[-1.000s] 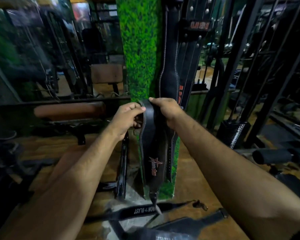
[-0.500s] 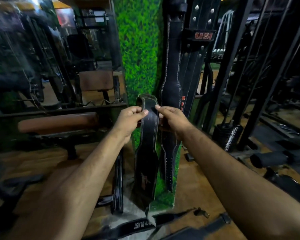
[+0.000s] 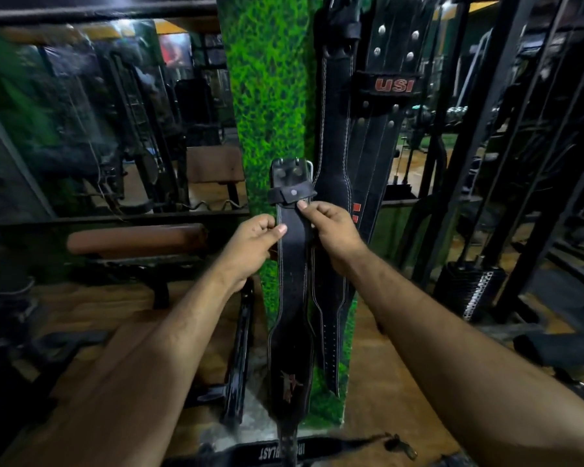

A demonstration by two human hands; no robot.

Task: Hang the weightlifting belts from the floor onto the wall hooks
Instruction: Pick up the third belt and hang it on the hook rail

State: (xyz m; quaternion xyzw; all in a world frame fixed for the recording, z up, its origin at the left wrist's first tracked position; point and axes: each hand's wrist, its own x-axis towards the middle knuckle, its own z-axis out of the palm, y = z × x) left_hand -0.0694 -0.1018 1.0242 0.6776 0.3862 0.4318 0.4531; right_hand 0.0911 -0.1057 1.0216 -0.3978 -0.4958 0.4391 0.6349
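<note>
Left hand [image 3: 250, 246] and right hand [image 3: 331, 227] fingers pinching black belt [image 3: 292, 274] upright, hung belts' [image 3: 334, 183] hooks cropped above, floor strap [image 3: 317, 449] partly hidden, dim

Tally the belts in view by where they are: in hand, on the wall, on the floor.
In hand: 1, the held belt, pinched by the left hand and right hand.
On the wall: 2, the stitched belt and the USI belt.
On the floor: 1, the strap belt.
Total: 4
</note>
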